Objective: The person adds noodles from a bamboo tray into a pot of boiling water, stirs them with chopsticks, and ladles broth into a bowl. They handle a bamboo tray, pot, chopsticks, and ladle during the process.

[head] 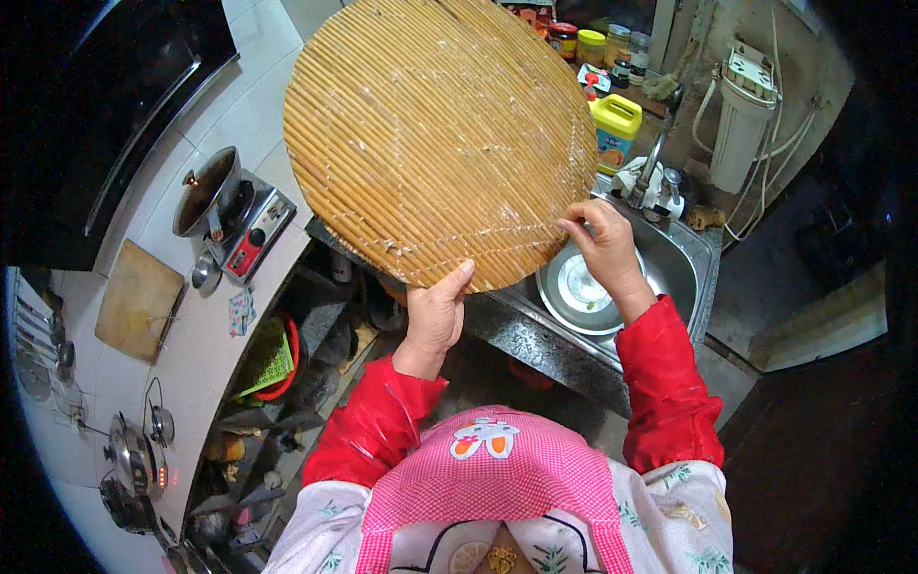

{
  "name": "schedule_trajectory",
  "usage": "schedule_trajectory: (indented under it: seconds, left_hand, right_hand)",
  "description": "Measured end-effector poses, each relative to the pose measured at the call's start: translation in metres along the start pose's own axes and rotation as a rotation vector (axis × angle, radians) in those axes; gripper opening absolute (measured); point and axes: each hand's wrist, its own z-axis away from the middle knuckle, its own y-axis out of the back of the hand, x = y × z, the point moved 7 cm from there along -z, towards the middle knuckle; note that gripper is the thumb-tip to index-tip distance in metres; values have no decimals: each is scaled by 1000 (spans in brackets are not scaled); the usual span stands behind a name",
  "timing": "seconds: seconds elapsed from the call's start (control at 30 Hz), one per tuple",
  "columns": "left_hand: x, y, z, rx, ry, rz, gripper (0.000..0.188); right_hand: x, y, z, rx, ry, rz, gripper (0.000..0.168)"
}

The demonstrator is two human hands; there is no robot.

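Note:
A large round tray of thin reed or bamboo stalks (437, 143) is tilted up in front of me, its ribbed face dotted with dried white residue. My left hand (436, 316) grips its lower rim, thumb on the face and the other fingers hidden behind. At the lower right rim, the fingertips of my right hand (601, 233) touch the tray close together beside a stitched line. Whether they pinch anything is too small to tell. Below my right hand, a round metal basin (549, 287) sits in the stainless steel sink (678, 265).
A faucet (649, 168), a yellow detergent jug (617, 125) and several jars (591, 49) stand behind the sink. To the left, the counter (208, 344) holds a gas stove (258, 229) with a wok (208, 192), and a cutting board (138, 301). A red basin (290, 359) sits underneath.

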Motion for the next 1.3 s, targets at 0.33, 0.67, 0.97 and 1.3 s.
schedule_trajectory:
  seconds: [0.33,0.67,0.97,1.3]
  left_hand:
    - [-4,-1,3,9,36,-4,55]
    - [-4,5,4,55,6,-93,51]
    - [-13,12,6,39,88,-163,47]
    - [-20,31,13,145,52,-115,49]
  right_hand:
    - [-61,-43,-2,-134,194,28,46]
    - [-26,37,-26,515,141,135,72]
    - [-24,-88,-27,-85,42,-174,73]
    - [21,-38,-40,85,12,-340,13]
